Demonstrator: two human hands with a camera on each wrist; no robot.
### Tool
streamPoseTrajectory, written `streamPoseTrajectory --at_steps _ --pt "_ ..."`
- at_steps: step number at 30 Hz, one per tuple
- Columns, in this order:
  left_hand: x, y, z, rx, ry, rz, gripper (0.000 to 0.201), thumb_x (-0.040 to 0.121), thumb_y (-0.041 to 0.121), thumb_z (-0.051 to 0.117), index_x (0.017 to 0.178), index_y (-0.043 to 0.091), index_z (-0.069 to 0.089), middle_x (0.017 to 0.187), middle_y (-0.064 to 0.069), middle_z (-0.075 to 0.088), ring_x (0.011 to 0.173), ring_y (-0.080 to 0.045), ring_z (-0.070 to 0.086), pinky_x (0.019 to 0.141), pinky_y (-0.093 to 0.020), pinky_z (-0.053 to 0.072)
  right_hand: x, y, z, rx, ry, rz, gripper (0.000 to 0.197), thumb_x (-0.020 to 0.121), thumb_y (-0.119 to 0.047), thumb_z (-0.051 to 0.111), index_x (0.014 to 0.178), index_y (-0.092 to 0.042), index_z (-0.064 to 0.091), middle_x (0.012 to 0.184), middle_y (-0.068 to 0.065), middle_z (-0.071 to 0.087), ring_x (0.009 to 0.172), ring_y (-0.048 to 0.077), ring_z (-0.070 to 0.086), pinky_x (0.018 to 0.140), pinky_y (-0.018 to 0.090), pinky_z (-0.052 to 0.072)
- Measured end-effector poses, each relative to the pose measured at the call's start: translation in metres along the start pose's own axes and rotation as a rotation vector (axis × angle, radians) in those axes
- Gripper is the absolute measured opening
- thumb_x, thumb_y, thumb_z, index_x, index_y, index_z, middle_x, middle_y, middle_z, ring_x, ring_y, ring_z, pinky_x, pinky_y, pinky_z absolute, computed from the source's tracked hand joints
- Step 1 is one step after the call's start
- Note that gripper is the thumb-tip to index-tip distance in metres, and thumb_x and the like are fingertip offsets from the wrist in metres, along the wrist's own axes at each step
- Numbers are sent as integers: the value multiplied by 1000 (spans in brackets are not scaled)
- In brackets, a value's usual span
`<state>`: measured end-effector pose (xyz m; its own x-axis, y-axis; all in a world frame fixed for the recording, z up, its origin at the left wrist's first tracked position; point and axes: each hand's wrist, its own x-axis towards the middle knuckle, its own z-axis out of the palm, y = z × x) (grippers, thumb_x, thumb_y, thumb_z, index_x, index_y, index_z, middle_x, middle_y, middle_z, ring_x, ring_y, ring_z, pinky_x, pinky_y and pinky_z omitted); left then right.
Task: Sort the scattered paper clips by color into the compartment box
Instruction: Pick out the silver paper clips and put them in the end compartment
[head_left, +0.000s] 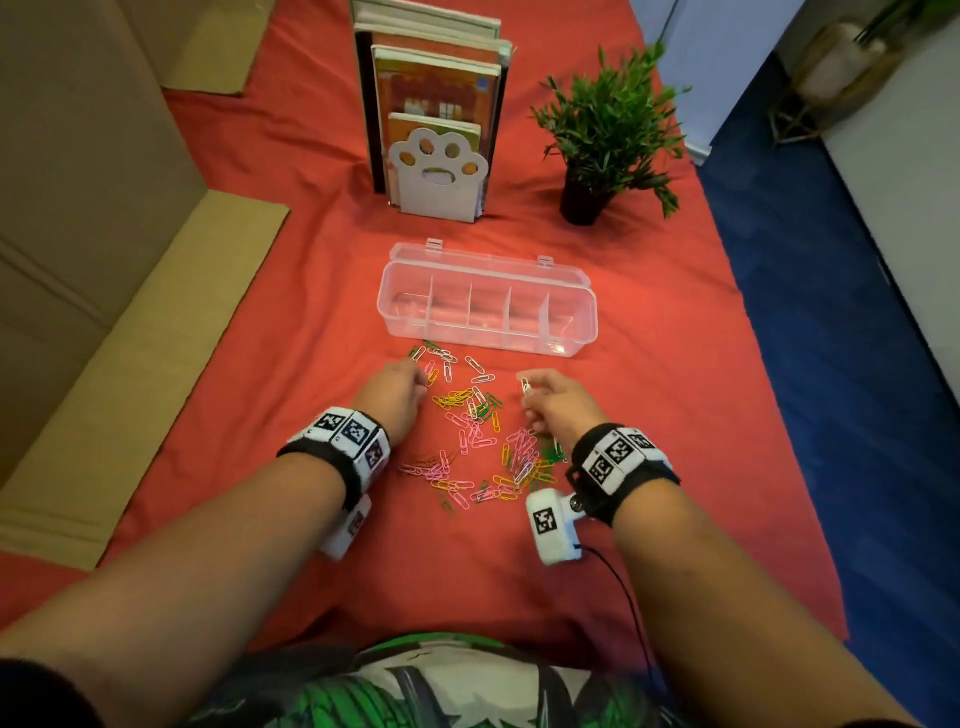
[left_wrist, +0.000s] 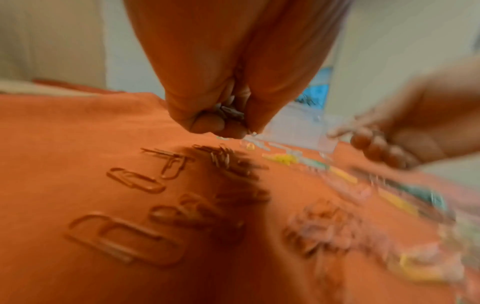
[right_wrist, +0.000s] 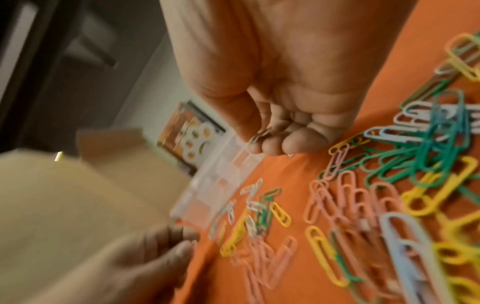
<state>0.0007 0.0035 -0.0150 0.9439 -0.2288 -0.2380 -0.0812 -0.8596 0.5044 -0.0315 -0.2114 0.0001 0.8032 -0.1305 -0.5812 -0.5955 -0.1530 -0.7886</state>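
A clear compartment box (head_left: 566, 340) lies open on the red cloth, its compartments looking empty. Several pink, yellow, green and white paper clips (head_left: 475, 434) are scattered just in front of it. My left hand (head_left: 420, 378) sits at the pile's left edge. In the left wrist view my left hand (left_wrist: 230, 121) has its fingers curled round a small bunch of pale clips (left_wrist: 230, 111). My right hand (head_left: 529, 391) hovers over the pile's right side and pinches a white clip (head_left: 525, 385), seen as a clip (right_wrist: 259, 134) at the fingertips of my right hand (right_wrist: 266, 142).
Behind the box stand books in a white paw-shaped bookend (head_left: 439, 171) and a small potted plant (head_left: 608, 130). Cardboard (head_left: 130, 338) lines the left side. The cloth's right edge drops to a blue floor (head_left: 831, 364).
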Motion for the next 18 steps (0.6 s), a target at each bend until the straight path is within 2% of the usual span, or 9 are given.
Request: streamPoseTrajectory --at_steps 3,6,8,10,12,14,15,16,18 --pt "1 1 -13 -385 -11 -120 19 93 6 45 101 8 62 85 -8 61 78 -24 56 70 -25 43 -2 -1 -3 375 10 54 27 88 7 37 87 -9 59 68 3 46 54 11 42 47 19 38" --pt "2 4 -25 -1017 -87 -366 27 94 3 37 77 13 55 67 -3 48 56 -14 49 45 -15 46 1 -3 -4 613 91 142 16 88 -5 41 80 -6 56 72 4 49 57 13 46 51 24 41" --pt "4 6 -33 -1299 -104 -486 29 91 8 37 68 13 52 63 -2 48 51 -12 52 45 -18 50 7 -6 -2 627 118 204 21 89 -11 43 70 -11 51 62 -2 44 49 10 40 48 24 35" --pt "7 6 -39 -1439 -141 -543 27 86 15 36 63 14 49 58 0 50 49 -13 52 51 -21 50 13 -9 2 566 100 281 23 88 -12 46 66 -14 48 56 -5 36 39 7 33 40 20 29" --pt "15 6 -39 -1436 -136 -595 29 87 24 38 61 17 47 49 4 47 43 -10 46 48 -19 45 23 -11 7 471 97 334 22 88 -10 48 66 -14 48 56 -4 34 33 6 31 34 15 25" --pt "22 6 -33 -1208 -73 -579 29 88 29 45 61 19 51 47 5 42 37 -8 39 43 -16 35 30 -14 9 212 151 279 23 87 -10 52 64 -14 48 59 1 42 36 11 40 35 18 29" --pt "25 5 -29 -1001 -24 -524 25 87 29 50 64 18 56 51 2 45 41 -11 42 45 -18 34 32 -15 9 -32 184 215 20 86 -11 54 65 -12 53 66 7 52 47 18 51 41 23 38" --pt "27 2 -25 -763 36 -449 20 85 29 55 71 17 63 60 -1 53 51 -14 50 51 -22 39 32 -16 8 -290 228 140 15 85 -13 54 72 -9 61 78 13 62 66 27 61 55 30 48" --pt "28 -2 -22 -396 115 -288 19 85 30 60 93 17 71 87 -5 69 82 -20 63 73 -27 46 32 -13 6 -639 341 30 25 87 -18 51 95 -1 66 102 20 67 99 34 63 84 36 49"
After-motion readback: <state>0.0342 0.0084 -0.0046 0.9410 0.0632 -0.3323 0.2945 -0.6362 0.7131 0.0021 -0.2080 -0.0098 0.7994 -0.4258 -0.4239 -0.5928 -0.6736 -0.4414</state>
